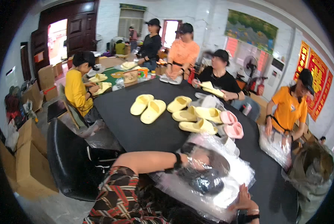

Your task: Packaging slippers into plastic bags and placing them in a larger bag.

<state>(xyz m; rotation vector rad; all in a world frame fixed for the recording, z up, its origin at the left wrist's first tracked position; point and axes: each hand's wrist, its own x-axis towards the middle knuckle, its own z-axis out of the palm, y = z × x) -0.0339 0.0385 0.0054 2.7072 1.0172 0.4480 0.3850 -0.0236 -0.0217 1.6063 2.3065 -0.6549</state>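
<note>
My left hand [199,159] is at a pair of dark slippers [208,183] wrapped in shiny clear plastic. Glare and blur hide its fingers. Beneath the pair, a stack of clear plastic bags [236,188] lies on the near right of the black table [137,136]. My right hand [243,201] is at the stack's right side, fingers stretched out, holding nothing I can see. Just beyond are several yellow slippers [153,112], a pink pair [233,130] and some grey slippers [208,101].
Co-workers stand or sit around the table; one in orange [288,108] at the right handles a clear bag. A large sack [311,179] stands at the right edge. A black chair [68,160] and cardboard boxes [36,160] are at the left.
</note>
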